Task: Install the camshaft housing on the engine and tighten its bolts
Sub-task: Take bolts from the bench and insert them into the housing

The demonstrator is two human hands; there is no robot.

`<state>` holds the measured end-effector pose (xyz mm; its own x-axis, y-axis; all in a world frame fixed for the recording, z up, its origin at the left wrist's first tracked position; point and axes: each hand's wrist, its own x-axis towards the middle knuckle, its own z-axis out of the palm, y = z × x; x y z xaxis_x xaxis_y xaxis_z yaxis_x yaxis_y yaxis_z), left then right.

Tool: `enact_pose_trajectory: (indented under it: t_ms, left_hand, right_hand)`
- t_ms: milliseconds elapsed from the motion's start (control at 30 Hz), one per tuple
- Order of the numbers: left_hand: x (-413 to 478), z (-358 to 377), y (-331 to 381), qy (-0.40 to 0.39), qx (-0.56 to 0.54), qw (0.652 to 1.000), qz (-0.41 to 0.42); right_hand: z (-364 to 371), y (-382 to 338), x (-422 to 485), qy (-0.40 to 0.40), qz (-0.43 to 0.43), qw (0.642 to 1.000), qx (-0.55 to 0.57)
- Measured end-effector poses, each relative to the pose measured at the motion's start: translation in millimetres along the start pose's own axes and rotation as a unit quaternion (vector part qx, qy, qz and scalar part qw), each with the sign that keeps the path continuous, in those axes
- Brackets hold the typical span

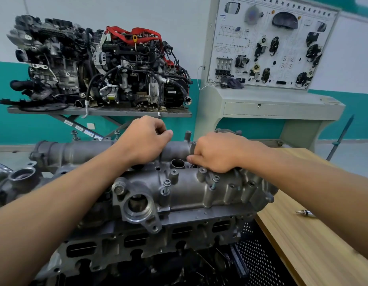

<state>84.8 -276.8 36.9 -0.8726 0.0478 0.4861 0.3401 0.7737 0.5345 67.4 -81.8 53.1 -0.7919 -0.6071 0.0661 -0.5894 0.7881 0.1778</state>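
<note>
Finger-starting the housing (187, 190) bolts (167, 183)
Left hand (144, 139) and right hand (216, 154) are curled on top, can't tell what they pinch. I'd seat every bolt loosely first.

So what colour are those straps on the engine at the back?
The straps are red; head view.

This is an automotive training workshop. A display engine (96, 65) sits far left. A board (269, 42) of mounted car parts stands far right.
</note>
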Motion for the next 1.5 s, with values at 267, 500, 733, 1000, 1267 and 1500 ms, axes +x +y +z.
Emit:
enact_pose_trajectory:
  t_ms: [267, 500, 733, 1000, 1267, 1500]
  left_hand:
    - [0.1, 0.7, -1.5, -0.004, -0.005, 1.000, 0.002]
    - [0.1, 0.2, -0.9, -0.003, -0.002, 1.000, 0.005]
    - [-1.8, -1.6, 1.1, -0.002, -0.002, 1.000, -0.003]
    - [-1.8, -1.4, 0.6, -0.003, -0.008, 1.000, -0.008]
    - [-1.6, -1.0, 0.2, -0.007, -0.006, 1.000, -0.015]
    - [-1.2, -0.5, 0.1, -0.013, -0.004, 1.000, -0.011]
  right_hand:
    - [-5.5, 4.7, -1.3, 0.025, -0.027, 0.996, 0.080]
    - [-3.9, 3.7, 2.2, 0.001, -0.003, 0.999, 0.034]
    - [0.5, 0.7, -0.5, 0.046, 0.011, 0.998, 0.048]
    - [-9.2, 4.0, -4.4, -0.004, -0.020, 0.994, 0.107]
    - [-9.8, 1.7, 2.7, -0.036, 0.034, 0.992, 0.115]
    - [-9.8, -6.9, 0.4, -0.020, 0.055, 0.993, 0.103]
